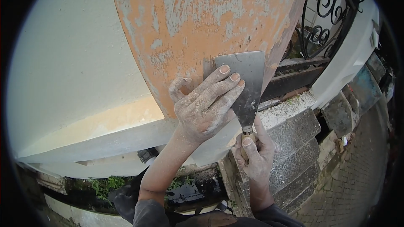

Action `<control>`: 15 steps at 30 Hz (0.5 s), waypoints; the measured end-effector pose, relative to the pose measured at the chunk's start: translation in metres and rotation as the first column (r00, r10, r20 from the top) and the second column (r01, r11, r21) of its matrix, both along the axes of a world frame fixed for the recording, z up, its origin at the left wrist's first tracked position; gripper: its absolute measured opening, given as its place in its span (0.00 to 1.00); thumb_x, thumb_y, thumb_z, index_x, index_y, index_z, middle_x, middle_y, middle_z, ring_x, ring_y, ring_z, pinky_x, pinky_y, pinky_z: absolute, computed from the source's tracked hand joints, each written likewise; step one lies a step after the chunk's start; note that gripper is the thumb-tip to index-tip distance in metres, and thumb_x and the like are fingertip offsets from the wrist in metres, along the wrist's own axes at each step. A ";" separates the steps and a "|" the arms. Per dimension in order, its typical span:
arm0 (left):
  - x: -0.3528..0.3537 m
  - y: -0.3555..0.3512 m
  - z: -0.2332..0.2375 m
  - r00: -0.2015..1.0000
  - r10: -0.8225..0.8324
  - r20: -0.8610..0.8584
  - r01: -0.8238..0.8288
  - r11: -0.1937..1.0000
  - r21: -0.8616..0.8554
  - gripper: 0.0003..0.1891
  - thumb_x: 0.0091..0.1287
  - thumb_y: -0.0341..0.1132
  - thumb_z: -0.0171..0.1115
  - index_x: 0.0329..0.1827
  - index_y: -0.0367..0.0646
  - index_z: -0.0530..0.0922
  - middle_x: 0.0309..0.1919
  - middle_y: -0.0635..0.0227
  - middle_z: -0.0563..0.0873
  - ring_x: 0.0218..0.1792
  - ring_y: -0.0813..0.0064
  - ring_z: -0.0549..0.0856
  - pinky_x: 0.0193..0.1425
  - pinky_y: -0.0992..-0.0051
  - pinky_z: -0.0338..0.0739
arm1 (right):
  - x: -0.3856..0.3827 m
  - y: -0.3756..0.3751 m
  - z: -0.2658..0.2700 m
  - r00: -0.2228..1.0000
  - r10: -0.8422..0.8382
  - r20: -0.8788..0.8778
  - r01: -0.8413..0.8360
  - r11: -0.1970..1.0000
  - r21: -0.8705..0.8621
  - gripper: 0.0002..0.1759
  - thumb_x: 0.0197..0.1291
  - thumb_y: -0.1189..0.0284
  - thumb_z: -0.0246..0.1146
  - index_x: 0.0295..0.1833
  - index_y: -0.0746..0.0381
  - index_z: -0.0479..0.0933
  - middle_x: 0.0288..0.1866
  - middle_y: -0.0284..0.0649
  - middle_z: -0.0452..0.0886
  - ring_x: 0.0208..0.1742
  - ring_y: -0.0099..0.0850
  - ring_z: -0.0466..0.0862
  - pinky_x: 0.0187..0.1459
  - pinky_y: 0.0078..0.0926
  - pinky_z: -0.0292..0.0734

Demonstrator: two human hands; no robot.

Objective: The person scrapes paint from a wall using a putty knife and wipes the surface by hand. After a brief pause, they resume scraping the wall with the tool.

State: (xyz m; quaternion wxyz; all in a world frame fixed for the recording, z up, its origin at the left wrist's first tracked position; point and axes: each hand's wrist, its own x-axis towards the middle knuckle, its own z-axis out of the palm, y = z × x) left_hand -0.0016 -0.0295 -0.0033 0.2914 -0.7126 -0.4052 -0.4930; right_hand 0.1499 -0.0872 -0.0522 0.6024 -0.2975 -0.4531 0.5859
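Observation:
A wide scraper point(249, 84) lies with its flat metal blade against the orange, patchy wall face point(176, 29), its broad edge pointing up. My right hand point(257, 155) is closed round its short handle, thumb on top, below the blade. My left hand point(206, 105), coated in pale dust, rests over the left part of the blade. Three of its fingertips lie stretched out on the metal, and its thumb stands apart to the left near the wall. Grey shows through the worn orange paint around and above the blade.
To the left is a smooth pale wall point(75, 67) with a ledge point(97, 134). A black scrolled iron gate point(324, 25) stands at the right. Below are speckled stone steps point(294, 151), a paved road point(353, 180) and a dark ditch with green plants point(107, 187).

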 end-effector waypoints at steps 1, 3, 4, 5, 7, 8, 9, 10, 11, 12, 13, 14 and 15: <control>0.000 -0.004 -0.003 1.000 0.001 -0.004 -0.001 1.000 -0.018 0.16 0.47 0.39 0.64 0.42 0.59 0.84 0.46 0.85 0.85 0.54 0.87 0.80 0.56 0.65 0.54 | 0.002 -0.003 -0.008 1.000 -0.002 0.015 0.002 1.000 0.029 0.29 0.64 0.80 0.54 0.71 0.64 0.57 0.28 0.35 0.74 0.18 0.13 0.67 0.16 0.11 0.61; 0.000 -0.002 -0.017 1.000 0.002 -0.028 -0.002 1.000 -0.016 0.16 0.46 0.39 0.65 0.41 0.59 0.84 0.46 0.84 0.85 0.54 0.86 0.80 0.57 0.65 0.54 | 0.002 -0.003 -0.011 1.000 0.004 0.025 -0.005 0.999 0.041 0.29 0.64 0.80 0.54 0.70 0.65 0.57 0.28 0.35 0.74 0.18 0.13 0.66 0.16 0.11 0.60; 0.000 -0.001 -0.020 0.999 0.004 -0.039 -0.004 1.000 -0.016 0.17 0.45 0.39 0.65 0.41 0.58 0.84 0.46 0.84 0.85 0.54 0.86 0.80 0.57 0.65 0.54 | 0.003 0.000 -0.010 1.000 0.012 0.022 -0.013 1.000 0.019 0.29 0.64 0.80 0.54 0.70 0.65 0.57 0.28 0.34 0.74 0.18 0.13 0.66 0.16 0.11 0.60; 0.001 0.003 -0.019 0.999 -0.035 0.011 0.035 0.999 0.005 0.16 0.46 0.38 0.65 0.41 0.59 0.84 0.46 0.85 0.85 0.54 0.86 0.80 0.58 0.66 0.54 | 0.003 0.000 -0.009 1.000 0.016 0.017 -0.016 1.000 -0.013 0.29 0.64 0.80 0.54 0.70 0.66 0.57 0.28 0.34 0.74 0.17 0.13 0.66 0.16 0.11 0.60; 0.002 0.006 -0.005 0.999 -0.039 0.017 0.039 0.999 0.007 0.16 0.47 0.38 0.65 0.41 0.59 0.84 0.46 0.86 0.84 0.54 0.87 0.80 0.58 0.65 0.54 | 0.001 0.002 0.000 1.000 0.002 0.006 -0.002 1.000 0.005 0.29 0.64 0.80 0.54 0.70 0.66 0.57 0.27 0.34 0.74 0.17 0.13 0.66 0.16 0.11 0.60; 0.003 0.005 0.000 0.999 -0.039 0.026 0.039 0.999 0.013 0.16 0.47 0.37 0.65 0.42 0.60 0.84 0.47 0.86 0.84 0.54 0.87 0.80 0.58 0.65 0.54 | 0.001 0.003 0.003 1.000 -0.004 0.007 0.004 1.000 0.018 0.29 0.64 0.80 0.54 0.70 0.66 0.57 0.27 0.34 0.74 0.17 0.13 0.66 0.16 0.11 0.60; 0.004 -0.002 -0.001 1.000 -0.016 0.018 0.017 0.999 -0.038 0.16 0.47 0.36 0.65 0.42 0.59 0.84 0.46 0.85 0.84 0.54 0.87 0.80 0.58 0.65 0.54 | 0.003 0.001 -0.001 1.000 -0.008 0.017 0.007 1.000 0.030 0.29 0.64 0.79 0.55 0.70 0.66 0.57 0.27 0.34 0.74 0.17 0.13 0.66 0.16 0.11 0.60; 0.004 -0.004 -0.007 1.000 -0.020 0.017 0.020 0.999 -0.030 0.16 0.47 0.36 0.65 0.42 0.59 0.84 0.46 0.85 0.84 0.54 0.86 0.80 0.58 0.65 0.54 | 0.004 -0.004 -0.010 1.000 -0.011 0.023 0.010 0.999 0.046 0.29 0.64 0.79 0.55 0.70 0.66 0.57 0.26 0.34 0.74 0.17 0.13 0.66 0.16 0.11 0.60; 0.003 -0.002 -0.016 1.000 -0.021 0.012 0.022 1.000 -0.019 0.16 0.46 0.36 0.65 0.42 0.58 0.84 0.47 0.85 0.84 0.54 0.86 0.80 0.58 0.65 0.54 | 0.003 -0.005 -0.015 1.000 -0.013 0.025 0.011 0.998 0.064 0.29 0.64 0.79 0.56 0.70 0.66 0.57 0.26 0.34 0.74 0.17 0.13 0.66 0.16 0.11 0.60; 0.002 -0.001 -0.018 1.000 -0.022 0.007 0.022 1.000 -0.012 0.17 0.46 0.36 0.65 0.42 0.58 0.84 0.47 0.84 0.84 0.54 0.86 0.80 0.58 0.65 0.54 | 0.003 -0.001 -0.013 1.000 -0.004 0.021 0.003 0.999 0.053 0.30 0.64 0.79 0.56 0.70 0.66 0.57 0.26 0.34 0.74 0.17 0.13 0.66 0.16 0.11 0.60; 0.001 0.001 -0.015 1.000 -0.013 0.007 0.013 1.000 0.015 0.16 0.47 0.36 0.65 0.42 0.58 0.84 0.47 0.85 0.85 0.54 0.86 0.80 0.58 0.64 0.54 | 0.002 0.003 -0.009 1.000 0.002 0.017 -0.002 0.999 0.032 0.30 0.64 0.79 0.56 0.70 0.66 0.57 0.26 0.34 0.73 0.17 0.13 0.66 0.16 0.11 0.60; 0.001 0.001 -0.009 1.000 -0.021 0.011 0.021 1.000 0.010 0.16 0.46 0.36 0.65 0.42 0.58 0.84 0.47 0.85 0.85 0.54 0.86 0.80 0.58 0.64 0.54 | 0.002 0.006 -0.005 1.000 0.005 0.013 -0.006 1.000 0.010 0.30 0.64 0.79 0.56 0.70 0.66 0.57 0.26 0.34 0.73 0.17 0.13 0.66 0.16 0.11 0.60; 0.001 0.001 -0.003 0.999 -0.030 0.016 0.029 1.000 0.007 0.17 0.46 0.36 0.65 0.42 0.58 0.84 0.47 0.85 0.85 0.54 0.86 0.80 0.58 0.64 0.54 | 0.001 0.006 0.002 1.000 -0.002 -0.029 0.002 1.000 0.009 0.29 0.64 0.79 0.56 0.70 0.66 0.57 0.26 0.34 0.73 0.17 0.13 0.66 0.16 0.11 0.60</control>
